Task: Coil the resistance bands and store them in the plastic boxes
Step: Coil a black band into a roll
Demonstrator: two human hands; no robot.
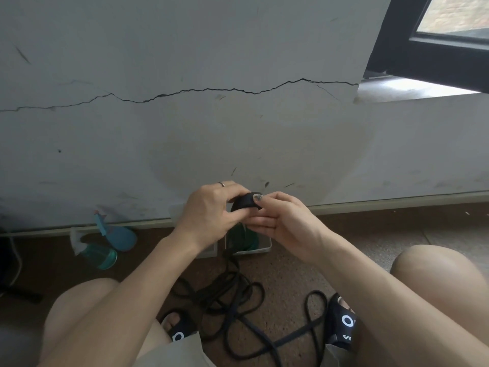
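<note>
Above the floor, in front of a cracked wall point(185, 75), the person is crouching and working a black resistance band point(247, 201) into a coil between both hands. The left hand point(209, 210) is curling its fingers over the top and near side of the small roll, its grip clamped on the band so the wound turns cannot spring open. The right hand point(280, 221) is pinching the roll from the other side, thumb on top and fingers underneath, probably so it can feed and turn the next length while the left keeps the core tight. Holding the coil up at this height looks deliberate: it is letting the loose tail hang free and straight down instead of dragging.

That tail is running down behind the hands to a tangled heap of black bands point(238, 308) lying on the floor between the person's sandalled feet, so most of the length appears still uncoiled. Keeping the heap between the feet is putting the supply directly under the hands.

Just past the hands, against the foot of the wall, a pale plastic box point(262, 247) is sitting with something dark green inside it, possibly a band already stored; the hands are hiding most of it. A second box edge point(209, 251) is showing just beside it under the left wrist. They are standing near enough for a finished coil to be dropped in.

To the left, two spray bottles point(105, 245) are lying on the floor, well apart from the work.
</note>
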